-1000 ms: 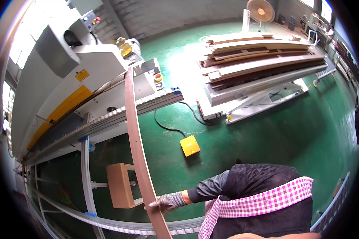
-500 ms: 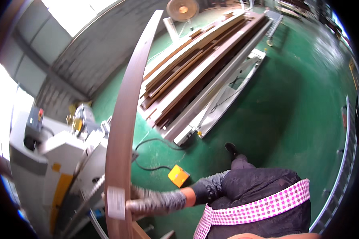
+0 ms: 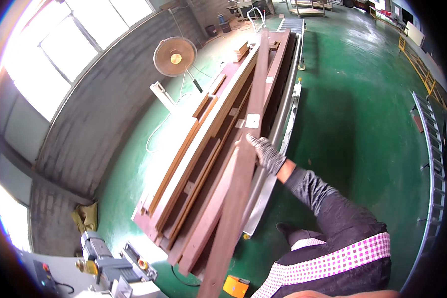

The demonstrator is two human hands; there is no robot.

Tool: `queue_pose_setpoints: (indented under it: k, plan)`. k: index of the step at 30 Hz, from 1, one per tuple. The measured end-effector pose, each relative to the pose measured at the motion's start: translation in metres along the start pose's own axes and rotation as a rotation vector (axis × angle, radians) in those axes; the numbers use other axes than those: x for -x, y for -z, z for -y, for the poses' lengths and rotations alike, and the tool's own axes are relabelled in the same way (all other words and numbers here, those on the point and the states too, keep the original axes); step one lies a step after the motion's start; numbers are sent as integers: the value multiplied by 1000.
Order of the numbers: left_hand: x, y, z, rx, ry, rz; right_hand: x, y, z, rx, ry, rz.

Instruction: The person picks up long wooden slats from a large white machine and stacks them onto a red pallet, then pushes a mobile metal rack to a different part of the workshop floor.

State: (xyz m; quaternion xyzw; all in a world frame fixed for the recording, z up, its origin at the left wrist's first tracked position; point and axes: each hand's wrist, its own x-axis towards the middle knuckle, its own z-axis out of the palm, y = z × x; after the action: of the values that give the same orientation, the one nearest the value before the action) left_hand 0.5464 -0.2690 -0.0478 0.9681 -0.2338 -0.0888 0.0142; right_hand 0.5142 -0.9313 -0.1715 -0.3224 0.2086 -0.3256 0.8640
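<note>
A long dark-brown wooden board (image 3: 236, 208) slants from the lower edge up over a stack of boards. My right hand (image 3: 269, 156), in a grey striped glove, grips its right edge near mid-length. The thumb lies on top, and fingertips show faintly at the opposite edge. A white label (image 3: 252, 120) is stuck on the board just beyond my hand. Beneath lies the stack of brown and pinkish boards (image 3: 203, 228) on a long pale-framed cart (image 3: 257, 218). My left hand is out of view, as is the board's near end.
A round fan (image 3: 175, 57) stands beyond the stack's left side. Part of a grey machine with a motor (image 3: 95, 246) fills the lower left. A yellow foot pedal (image 3: 236, 286) sits on the green floor (image 3: 342, 149). A metal roller track (image 3: 434, 184) runs along the right.
The board has swung from beside the machine at left to over the stack, with my right hand still gripping it. The view has turned toward the stack, and the machine now shows less.
</note>
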Motion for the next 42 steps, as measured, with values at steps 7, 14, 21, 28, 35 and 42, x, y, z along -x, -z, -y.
queue_pose_setpoints:
  k: [7,14,21,28,35,42]
  plan:
    - [-116,-44,-102,-18,-237,53,-175,159,47,5,18,-338]
    - [-236,-96,-168,15,-476,-165,-267,284,79,321,80,-477]
    - [-316,-158,-259,150,-492,-147,-279,258,78,1144,81,-245]
    - [-388,-213,-330,173,-302,-169,-291,293,49,2038,464,194]
    - [-392,-181,-346,137,-94,101,-307,303,35,2562,214,175]
    - [-399,-175,-336,163,-152,41,-288,251,3,2428,380,200]
